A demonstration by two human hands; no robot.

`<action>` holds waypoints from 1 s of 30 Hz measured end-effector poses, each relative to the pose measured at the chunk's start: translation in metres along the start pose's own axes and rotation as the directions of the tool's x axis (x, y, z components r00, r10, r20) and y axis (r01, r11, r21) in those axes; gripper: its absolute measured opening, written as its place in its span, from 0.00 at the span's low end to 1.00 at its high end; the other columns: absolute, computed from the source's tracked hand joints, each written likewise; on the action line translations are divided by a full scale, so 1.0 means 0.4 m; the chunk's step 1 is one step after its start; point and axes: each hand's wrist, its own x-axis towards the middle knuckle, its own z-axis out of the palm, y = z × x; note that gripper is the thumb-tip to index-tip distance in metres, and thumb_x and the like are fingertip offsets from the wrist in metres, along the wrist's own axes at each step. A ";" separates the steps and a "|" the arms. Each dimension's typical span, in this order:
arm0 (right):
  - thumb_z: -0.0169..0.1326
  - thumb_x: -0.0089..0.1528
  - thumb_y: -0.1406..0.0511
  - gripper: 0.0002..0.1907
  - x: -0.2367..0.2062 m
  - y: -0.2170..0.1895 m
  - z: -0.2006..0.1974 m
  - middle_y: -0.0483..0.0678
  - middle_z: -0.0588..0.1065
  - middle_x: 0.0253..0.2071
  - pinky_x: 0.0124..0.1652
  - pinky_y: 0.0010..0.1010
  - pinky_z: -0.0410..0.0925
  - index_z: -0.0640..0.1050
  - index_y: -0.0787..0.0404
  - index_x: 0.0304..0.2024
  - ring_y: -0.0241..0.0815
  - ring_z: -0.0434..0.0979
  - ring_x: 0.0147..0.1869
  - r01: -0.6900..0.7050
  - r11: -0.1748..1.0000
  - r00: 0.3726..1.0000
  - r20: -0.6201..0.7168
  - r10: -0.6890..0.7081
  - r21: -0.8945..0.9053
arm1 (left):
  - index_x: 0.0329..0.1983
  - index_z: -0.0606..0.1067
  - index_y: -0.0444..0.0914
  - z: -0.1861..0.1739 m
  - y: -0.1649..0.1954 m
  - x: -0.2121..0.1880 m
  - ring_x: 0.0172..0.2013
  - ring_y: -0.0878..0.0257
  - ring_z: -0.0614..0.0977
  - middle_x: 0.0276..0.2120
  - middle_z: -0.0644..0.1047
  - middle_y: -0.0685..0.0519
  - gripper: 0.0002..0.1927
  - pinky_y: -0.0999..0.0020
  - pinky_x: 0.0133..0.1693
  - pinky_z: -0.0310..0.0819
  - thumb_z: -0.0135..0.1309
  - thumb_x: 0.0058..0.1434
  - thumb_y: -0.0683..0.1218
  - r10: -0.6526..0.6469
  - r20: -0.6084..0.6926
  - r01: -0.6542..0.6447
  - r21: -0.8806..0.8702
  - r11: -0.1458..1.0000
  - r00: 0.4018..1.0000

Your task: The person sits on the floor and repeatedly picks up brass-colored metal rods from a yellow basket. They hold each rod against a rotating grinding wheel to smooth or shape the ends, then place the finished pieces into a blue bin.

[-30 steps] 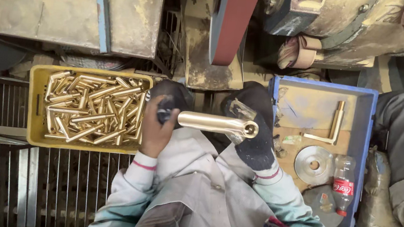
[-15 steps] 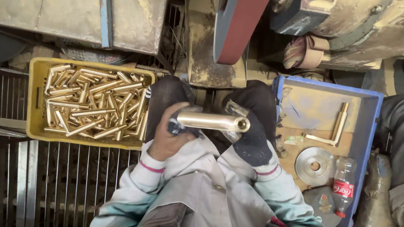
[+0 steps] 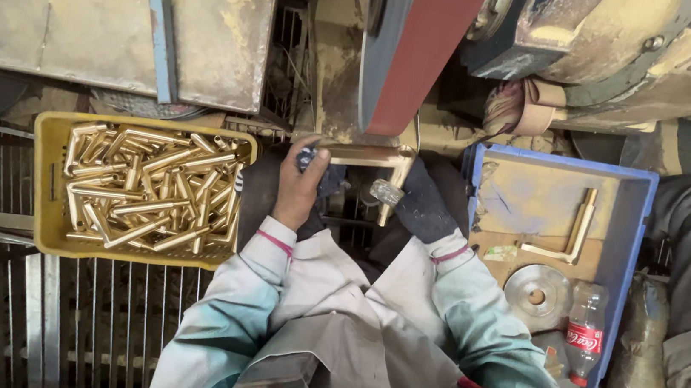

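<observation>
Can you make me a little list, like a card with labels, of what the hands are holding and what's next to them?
Left hand: bare, grips one end of the L-shaped brass handle
Right hand: dark glove, holds the handle's other end
Handle: pressed at the reddish-brown sanding belt
Left side: yellow plastic crate full of brass pieces
Right side: blue plastic tray holding one brass handle, metal disc, plastic bottle

Workshop seen from above, grimy and dust-coated. Floor: metal grating (image 3: 92, 321) with parallel bars, dark gaps beneath. Upper left: worn yellowish metal panels (image 3: 48, 9) with blue vertical strip (image 3: 158, 20) between them, paint scuffed. Top centre: machine housing (image 3: 634, 53), tan, stained, bolted. Right edge: dusty sack-like bundle (image 3: 640, 362) on floor. Light flat and even, no hard shadows. No window or wall visible.
</observation>
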 end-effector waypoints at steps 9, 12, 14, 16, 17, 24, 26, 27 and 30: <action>0.64 0.63 0.65 0.23 0.048 0.047 0.001 0.48 0.77 0.47 0.51 0.33 0.72 0.71 0.65 0.57 0.38 0.76 0.49 -0.286 0.956 0.958 0.013 0.287 -0.064 | 0.56 0.74 0.35 0.019 -0.022 0.062 0.36 0.71 0.77 0.39 0.76 0.56 0.23 0.75 0.38 0.76 0.59 0.67 0.55 -0.088 -0.039 0.086 -0.057 0.995 0.995; 0.60 0.63 0.67 0.22 0.049 0.057 0.009 0.47 0.75 0.43 0.45 0.33 0.74 0.70 0.64 0.58 0.38 0.77 0.44 -0.416 0.865 0.909 0.126 0.397 0.282 | 0.57 0.73 0.34 0.022 -0.030 0.066 0.33 0.68 0.79 0.38 0.76 0.54 0.24 0.72 0.32 0.78 0.58 0.68 0.56 -0.138 -0.051 0.132 -0.103 0.986 0.989; 0.59 0.64 0.69 0.21 0.052 0.060 0.011 0.45 0.74 0.46 0.47 0.30 0.72 0.71 0.63 0.59 0.34 0.74 0.47 -0.369 0.886 0.929 0.115 0.351 0.280 | 0.56 0.71 0.35 0.025 -0.032 0.073 0.27 0.65 0.80 0.35 0.76 0.52 0.24 0.67 0.23 0.79 0.57 0.66 0.56 -0.206 -0.031 0.197 -0.179 0.964 0.978; 0.58 0.64 0.70 0.20 0.060 0.062 0.012 0.44 0.74 0.47 0.47 0.29 0.72 0.71 0.63 0.59 0.33 0.74 0.47 -0.361 0.886 0.933 0.117 0.342 0.290 | 0.56 0.70 0.35 0.030 -0.032 0.084 0.26 0.63 0.81 0.35 0.76 0.51 0.24 0.65 0.22 0.80 0.57 0.67 0.55 -0.221 -0.035 0.210 -0.200 0.957 0.975; 0.58 0.64 0.70 0.19 0.063 0.062 0.013 0.44 0.74 0.46 0.45 0.29 0.73 0.72 0.64 0.58 0.33 0.74 0.46 -0.381 0.873 0.924 0.124 0.361 0.304 | 0.56 0.69 0.35 0.032 -0.032 0.088 0.25 0.62 0.81 0.34 0.76 0.50 0.24 0.64 0.21 0.80 0.57 0.68 0.55 -0.232 -0.039 0.219 -0.210 0.953 0.972; 0.58 0.64 0.70 0.18 0.094 0.057 0.010 0.46 0.76 0.43 0.44 0.30 0.73 0.73 0.65 0.56 0.35 0.76 0.44 -0.414 0.861 0.910 0.126 0.394 0.295 | 0.53 0.69 0.35 0.039 -0.019 0.129 0.24 0.60 0.82 0.29 0.78 0.50 0.22 0.65 0.18 0.77 0.53 0.68 0.57 -0.364 -0.047 0.350 -0.179 0.919 0.930; 0.58 0.64 0.69 0.17 0.109 0.048 0.011 0.46 0.76 0.42 0.43 0.30 0.73 0.74 0.66 0.55 0.36 0.77 0.44 -0.467 0.828 0.884 0.133 0.449 0.311 | 0.51 0.70 0.33 0.045 -0.008 0.145 0.24 0.60 0.82 0.28 0.78 0.50 0.22 0.64 0.18 0.77 0.52 0.69 0.57 -0.401 -0.061 0.387 -0.160 0.908 0.914; 0.58 0.64 0.69 0.17 0.116 0.042 0.011 0.46 0.77 0.41 0.43 0.30 0.74 0.74 0.66 0.55 0.36 0.78 0.43 -0.490 0.811 0.871 0.136 0.472 0.320 | 0.50 0.70 0.33 0.049 -0.002 0.151 0.23 0.60 0.82 0.28 0.77 0.50 0.22 0.64 0.18 0.77 0.52 0.69 0.57 -0.398 -0.063 0.384 -0.163 0.909 0.915; 0.58 0.63 0.69 0.17 0.130 0.026 0.014 0.47 0.78 0.40 0.42 0.31 0.74 0.74 0.66 0.54 0.37 0.79 0.42 -0.563 0.748 0.821 0.133 0.555 0.352 | 0.50 0.70 0.35 0.057 0.012 0.157 0.23 0.60 0.81 0.28 0.77 0.50 0.21 0.63 0.18 0.76 0.53 0.68 0.57 -0.391 -0.079 0.376 -0.156 0.913 0.917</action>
